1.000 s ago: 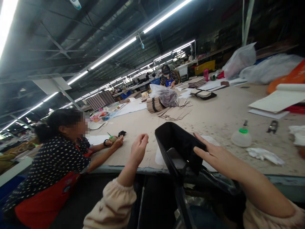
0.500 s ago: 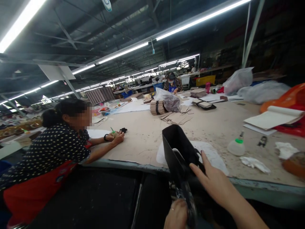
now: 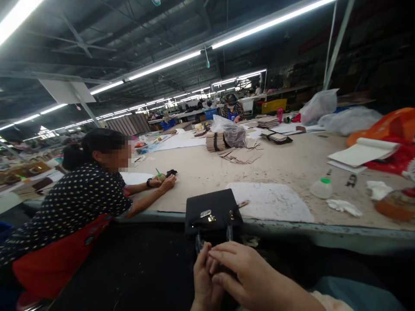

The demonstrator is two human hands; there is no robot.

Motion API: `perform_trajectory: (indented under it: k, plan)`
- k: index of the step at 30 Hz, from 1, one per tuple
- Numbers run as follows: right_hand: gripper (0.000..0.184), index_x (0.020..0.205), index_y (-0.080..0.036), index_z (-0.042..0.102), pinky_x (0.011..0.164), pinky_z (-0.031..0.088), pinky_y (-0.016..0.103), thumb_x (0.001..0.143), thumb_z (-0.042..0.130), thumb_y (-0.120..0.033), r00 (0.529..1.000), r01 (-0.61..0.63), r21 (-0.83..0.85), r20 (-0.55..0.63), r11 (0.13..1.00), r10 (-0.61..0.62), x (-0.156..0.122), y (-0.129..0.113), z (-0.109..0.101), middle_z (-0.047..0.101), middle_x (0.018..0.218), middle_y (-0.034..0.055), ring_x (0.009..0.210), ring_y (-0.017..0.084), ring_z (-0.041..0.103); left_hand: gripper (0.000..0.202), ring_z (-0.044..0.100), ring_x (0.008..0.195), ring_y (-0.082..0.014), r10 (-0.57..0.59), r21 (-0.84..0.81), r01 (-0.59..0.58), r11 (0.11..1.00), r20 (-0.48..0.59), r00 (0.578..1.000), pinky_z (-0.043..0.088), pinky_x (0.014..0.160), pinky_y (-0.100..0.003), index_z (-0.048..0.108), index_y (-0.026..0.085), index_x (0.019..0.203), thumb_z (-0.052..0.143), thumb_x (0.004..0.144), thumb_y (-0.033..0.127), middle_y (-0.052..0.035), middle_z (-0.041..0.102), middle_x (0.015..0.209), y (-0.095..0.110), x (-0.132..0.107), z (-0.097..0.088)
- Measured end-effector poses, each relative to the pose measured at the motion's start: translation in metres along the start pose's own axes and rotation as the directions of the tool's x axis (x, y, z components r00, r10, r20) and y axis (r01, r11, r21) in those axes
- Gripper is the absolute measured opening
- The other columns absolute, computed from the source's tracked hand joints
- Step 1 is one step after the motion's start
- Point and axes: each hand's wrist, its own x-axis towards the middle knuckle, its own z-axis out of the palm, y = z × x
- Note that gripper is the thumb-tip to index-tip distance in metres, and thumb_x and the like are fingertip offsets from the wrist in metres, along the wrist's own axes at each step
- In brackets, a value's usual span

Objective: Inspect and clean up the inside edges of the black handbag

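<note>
A black handbag (image 3: 212, 209) with a metal lock (image 3: 207, 214) on its flap lies at the table's near edge, its handle towards me. Clear plastic film (image 3: 230, 233) wraps the handle. My left hand (image 3: 205, 280) is closed at the handle, just below the bag. Over its fingertips curl the fingers of my right hand (image 3: 248, 270), pressed together in a pinch. What lies between the right fingers is hidden. A white sheet (image 3: 272, 201) with dark marks is on the table beyond the bag.
At the left a co-worker in a dotted top (image 3: 87, 190) leans over the table, holding a small green-tipped bottle (image 3: 160, 175). A green-capped bottle (image 3: 321, 188), pliers-like tool (image 3: 351, 180) and crumpled white cloth (image 3: 344, 207) lie right. Stacked brown pieces (image 3: 214, 141) stand farther back.
The handbag, upright with its top open before, now lies with its flap side showing, farther left. My right hand has moved from the bag's opening down to my left hand.
</note>
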Motion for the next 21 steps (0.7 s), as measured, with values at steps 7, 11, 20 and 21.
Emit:
perform_trajectory:
  k: [7, 11, 20, 21]
  plan:
    - [0.030, 0.102, -0.019, 0.068, 0.088, 0.048, 0.036, 0.087, 0.051, -0.038, 0.894, -0.314, 0.236, -0.252, 0.920, 0.370, -0.027, 0.079, 0.023, 0.067, 0.103, 0.0084, 0.097, 0.023, 0.061, 0.026, 0.024, 0.032, -0.0011, -0.298, -0.423, 0.249, 0.871, -0.054, 0.953, 0.047, 0.058, -0.021, 0.059, 0.012, 0.072, 0.043, 0.091, 0.022, 0.0107, 0.020, 0.039, 0.009, -0.002, -0.046]
    - [0.050, 0.113, -0.016, 0.062, 0.092, 0.047, 0.039, 0.077, 0.059, -0.051, 0.687, -0.476, 0.508, -0.295, 0.718, 0.664, -0.038, 0.133, 0.029, 0.066, 0.107, 0.0103, 0.101, 0.026, 0.060, 0.012, 0.024, 0.033, -0.0004, -0.310, -0.378, 0.242, 0.894, -0.130, 0.942, 0.041, 0.051, -0.016, 0.057, 0.011, 0.078, 0.051, 0.087, 0.016, 0.0113, 0.022, 0.043, -0.004, -0.003, -0.054]
    - [0.067, 0.136, -0.018, 0.036, 0.083, 0.050, 0.031, 0.083, 0.055, -0.053, 0.560, -0.531, 0.771, 0.008, 0.352, 0.828, -0.018, 0.146, 0.049, 0.055, 0.126, 0.0130, 0.101, 0.020, 0.060, 0.029, 0.021, 0.036, 0.0009, -0.218, -0.198, 0.200, 0.960, -0.072, 0.973, 0.038, 0.051, -0.016, 0.059, 0.011, 0.092, 0.074, 0.069, 0.019, 0.0133, 0.020, 0.046, -0.014, 0.001, -0.059]
    - [0.066, 0.136, -0.019, 0.036, 0.080, 0.050, 0.030, 0.083, 0.055, -0.053, 0.579, -0.520, 0.778, 0.018, 0.352, 0.815, -0.013, 0.143, 0.051, 0.056, 0.124, 0.0117, 0.100, 0.019, 0.061, 0.028, 0.021, 0.036, 0.0008, -0.219, -0.195, 0.202, 0.960, -0.066, 0.974, 0.038, 0.052, -0.016, 0.059, 0.011, 0.091, 0.074, 0.068, 0.020, 0.0133, 0.021, 0.045, -0.015, 0.001, -0.059]
